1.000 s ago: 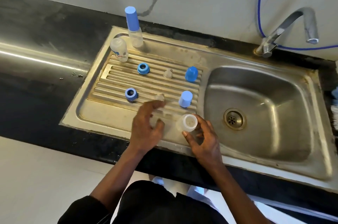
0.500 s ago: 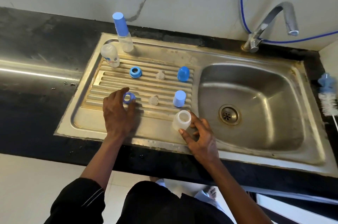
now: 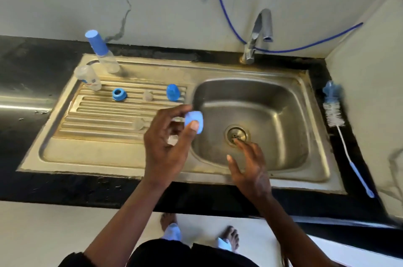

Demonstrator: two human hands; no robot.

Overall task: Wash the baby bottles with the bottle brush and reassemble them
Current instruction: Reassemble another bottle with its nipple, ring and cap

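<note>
My left hand is raised over the right edge of the drainboard and pinches a light blue cap between thumb and fingers. A clear piece shows behind its fingers; I cannot tell whether the hand holds it. My right hand hovers open and empty over the sink basin, fingers spread near the drain. On the drainboard lie a blue ring, two clear nipples and a blue dome cap. The bottle brush lies on the counter at the right.
A capped bottle and a clear bottle stand at the drainboard's back left. The tap rises behind the basin, and a blue hose runs along the wall. Black counter surrounds the steel sink.
My left hand left the front blue ring, moved right and now pinches the light blue cap. My right hand let go of the clear bottle and moved right over the basin.
</note>
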